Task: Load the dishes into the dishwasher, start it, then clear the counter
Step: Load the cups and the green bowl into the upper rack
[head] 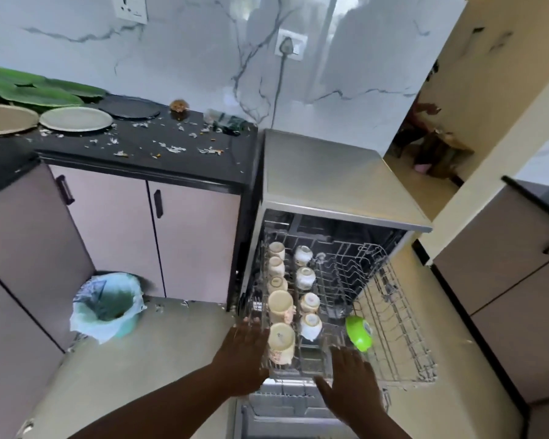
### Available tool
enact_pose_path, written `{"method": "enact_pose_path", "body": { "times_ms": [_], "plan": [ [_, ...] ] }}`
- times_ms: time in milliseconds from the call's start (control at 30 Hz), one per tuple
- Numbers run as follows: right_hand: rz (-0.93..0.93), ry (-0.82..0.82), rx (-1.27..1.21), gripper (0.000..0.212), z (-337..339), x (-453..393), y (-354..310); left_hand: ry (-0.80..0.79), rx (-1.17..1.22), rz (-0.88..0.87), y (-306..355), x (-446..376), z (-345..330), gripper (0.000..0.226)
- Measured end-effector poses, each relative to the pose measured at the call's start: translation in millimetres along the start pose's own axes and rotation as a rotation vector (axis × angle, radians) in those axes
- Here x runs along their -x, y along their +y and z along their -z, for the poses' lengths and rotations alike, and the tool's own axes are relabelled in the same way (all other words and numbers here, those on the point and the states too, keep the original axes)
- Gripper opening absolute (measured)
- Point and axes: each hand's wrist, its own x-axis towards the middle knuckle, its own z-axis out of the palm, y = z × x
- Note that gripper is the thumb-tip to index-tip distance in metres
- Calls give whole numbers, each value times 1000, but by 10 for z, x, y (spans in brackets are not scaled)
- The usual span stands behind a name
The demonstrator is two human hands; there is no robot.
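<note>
The dishwasher (327, 172) stands open with its upper wire rack (403, 337) pulled out toward me. Several cream and white cups (281, 305) sit upside down in two rows on the rack's left side, and a green cup (358, 332) lies further right. My left hand (243, 353) rests flat against the rack's front left corner, fingers spread. My right hand (352, 381) lies open against the rack's front edge, holding nothing. On the black counter (146, 160) at the left lie three plates: beige (4, 118), pale (76, 118) and black (129, 107).
Scraps litter the counter, with a small brown bowl (179, 106) and a crumpled wrapper (227, 122) near the wall. Green leaves (29, 90) lie at the far left. A lined bin (108, 304) stands on the floor by the cabinets. The lowered dishwasher door (286, 407) is below my hands.
</note>
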Motion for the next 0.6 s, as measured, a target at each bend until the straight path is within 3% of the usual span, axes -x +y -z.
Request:
{"method": "enact_pose_path", "body": {
  "times_ms": [167,300,400,500,600],
  "plan": [
    [-42,16,-12,70,-115,375,970,-166,40,194,671,-90,-380,91],
    [-90,43,-94,64,-244,577,1698,-288,-55,213,1171,-97,-565,81],
    [-98,-51,-129,63,-310,650,1973,-287,-35,223,1405,-89,-583,79],
    [-106,-112,-172,76,-442,571,2087,-289,29,253,1486,-98,-550,81],
    [-104,-201,-265,77,-474,442,2035,-286,139,353,1463,-154,-537,81]
  ]
}}
